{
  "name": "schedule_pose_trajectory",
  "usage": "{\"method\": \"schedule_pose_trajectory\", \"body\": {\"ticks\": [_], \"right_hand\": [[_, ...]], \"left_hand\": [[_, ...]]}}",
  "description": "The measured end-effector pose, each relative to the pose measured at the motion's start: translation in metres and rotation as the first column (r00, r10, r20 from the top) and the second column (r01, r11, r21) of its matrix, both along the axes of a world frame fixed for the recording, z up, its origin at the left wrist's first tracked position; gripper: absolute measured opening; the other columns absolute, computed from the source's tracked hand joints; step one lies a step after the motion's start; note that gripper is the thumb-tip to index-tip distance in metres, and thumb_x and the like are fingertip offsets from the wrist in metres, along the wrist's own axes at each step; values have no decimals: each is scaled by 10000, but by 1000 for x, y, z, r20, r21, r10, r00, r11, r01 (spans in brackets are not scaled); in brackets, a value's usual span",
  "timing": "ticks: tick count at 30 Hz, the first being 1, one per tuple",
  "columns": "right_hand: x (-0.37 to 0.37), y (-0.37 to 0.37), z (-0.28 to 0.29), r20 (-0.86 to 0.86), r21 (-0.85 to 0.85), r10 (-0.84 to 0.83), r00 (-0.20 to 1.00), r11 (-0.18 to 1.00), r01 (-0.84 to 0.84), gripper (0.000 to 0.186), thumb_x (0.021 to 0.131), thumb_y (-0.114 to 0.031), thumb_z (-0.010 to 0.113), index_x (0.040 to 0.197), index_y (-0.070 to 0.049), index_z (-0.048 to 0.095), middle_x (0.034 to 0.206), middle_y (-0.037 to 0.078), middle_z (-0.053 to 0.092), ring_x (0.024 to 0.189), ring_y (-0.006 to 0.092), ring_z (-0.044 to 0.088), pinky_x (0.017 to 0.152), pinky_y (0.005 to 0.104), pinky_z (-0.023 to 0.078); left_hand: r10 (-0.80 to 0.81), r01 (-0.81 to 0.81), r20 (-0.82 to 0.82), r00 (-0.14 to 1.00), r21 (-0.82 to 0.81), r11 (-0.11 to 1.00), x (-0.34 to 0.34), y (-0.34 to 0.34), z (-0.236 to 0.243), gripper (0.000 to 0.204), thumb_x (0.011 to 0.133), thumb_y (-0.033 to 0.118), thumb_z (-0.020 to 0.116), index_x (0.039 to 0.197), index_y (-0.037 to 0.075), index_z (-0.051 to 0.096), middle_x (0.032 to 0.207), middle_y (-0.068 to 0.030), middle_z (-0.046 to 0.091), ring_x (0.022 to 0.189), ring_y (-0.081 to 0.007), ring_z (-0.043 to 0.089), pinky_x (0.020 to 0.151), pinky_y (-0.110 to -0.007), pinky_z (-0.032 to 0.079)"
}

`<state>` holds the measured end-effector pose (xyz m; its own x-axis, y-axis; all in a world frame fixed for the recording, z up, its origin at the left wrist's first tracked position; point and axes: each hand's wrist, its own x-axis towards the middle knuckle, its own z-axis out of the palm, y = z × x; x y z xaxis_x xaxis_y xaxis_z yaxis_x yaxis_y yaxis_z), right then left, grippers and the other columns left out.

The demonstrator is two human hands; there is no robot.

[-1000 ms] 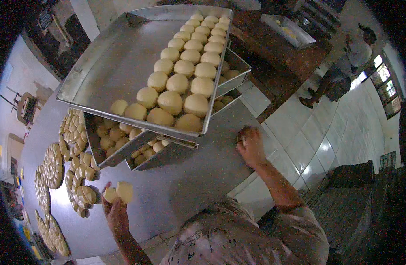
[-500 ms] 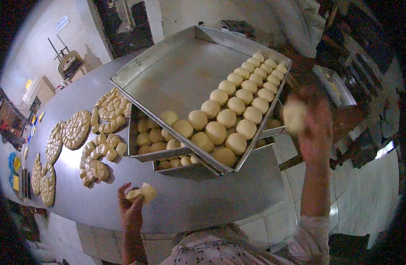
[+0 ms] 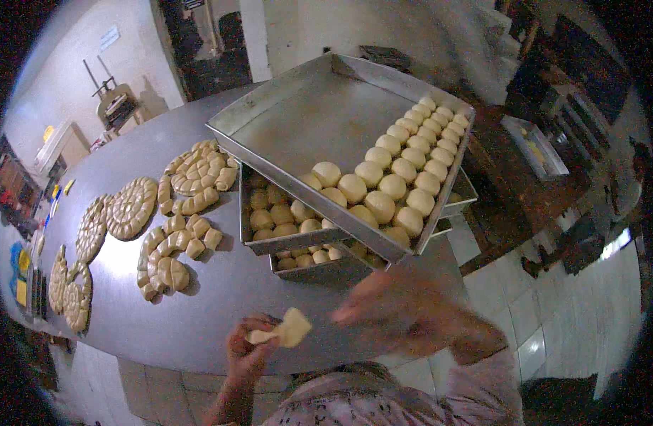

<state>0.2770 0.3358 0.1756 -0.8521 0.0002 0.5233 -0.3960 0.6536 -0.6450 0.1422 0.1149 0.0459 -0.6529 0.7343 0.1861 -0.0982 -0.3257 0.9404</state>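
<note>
My left hand [image 3: 253,346] is closed on a pale, torn piece of dough [image 3: 292,328] over the near side of the metal table [image 3: 220,312]. Motion smears my right hand [image 3: 404,309], which is just right of that dough and below the tray's near corner, apart from the left hand. No dough shows in it, though its palm side is hidden. Ahead, a large metal baking tray [image 3: 270,153] holds rows of smooth round dough balls [image 3: 380,206] along its right and near sides. It rests askew on other trays [image 3: 270,247] filled with dough balls.
Coils of cut dough pieces [image 3: 169,259] lie on the table's left side, with several flat spirals of dough [image 3: 130,208] farther left. Beyond the table's right edge stand dark wooden racks [image 3: 511,167] and a smaller tray [image 3: 536,149]. The tiled floor [image 3: 532,312] shows at right.
My right hand has swung from beside the tray's right side down and left toward my left hand; the pale lump seen at it no longer shows. The left hand moved right with its dough.
</note>
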Motion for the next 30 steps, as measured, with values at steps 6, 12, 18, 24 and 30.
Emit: {"method": "schedule_pose_trajectory", "body": {"ticks": [6,12,18,24,30], "right_hand": [[27,-76,-150,525,-221,-225,821,895,388,362,831,-101,528,1187,-48,493,1106,150,550,1022,284,528,860,373,424],[118,-36,-204,225,373,-785,577,617,693,301,800,-163,557,1079,-52,559,1133,166,519,1007,354,485,914,454,332],[49,5,-250,-30,532,-990,138,101,841,449,794,-279,556,1149,-22,457,1145,191,474,1065,393,409,895,486,317],[106,17,-221,172,538,-943,284,331,775,409,735,-247,600,1059,-22,491,1106,198,487,1058,403,411,872,494,342],[59,28,-244,252,329,-875,414,480,813,329,681,-234,637,919,-27,544,1049,178,509,1026,376,424,869,445,340]], "left_hand": [[-269,86,-397,878,-421,903,-25,-1,-10,191,782,33,580,967,33,538,899,-133,602,796,-219,593,706,-339,495],[138,-84,200,970,-259,962,-87,-65,-34,170,822,58,529,970,77,448,959,-123,557,882,-227,564,770,-337,474],[-107,196,226,968,-421,885,-65,-34,-58,188,801,12,542,805,109,381,854,-32,479,741,-129,479,657,-281,411],[26,55,186,982,-415,908,-90,-45,-64,258,723,-19,596,746,120,380,706,22,378,652,-79,359,608,-223,320],[-179,180,56,982,-553,813,-29,18,-19,311,732,52,613,998,84,456,891,-12,471,833,-113,462,716,-248,398]]}}
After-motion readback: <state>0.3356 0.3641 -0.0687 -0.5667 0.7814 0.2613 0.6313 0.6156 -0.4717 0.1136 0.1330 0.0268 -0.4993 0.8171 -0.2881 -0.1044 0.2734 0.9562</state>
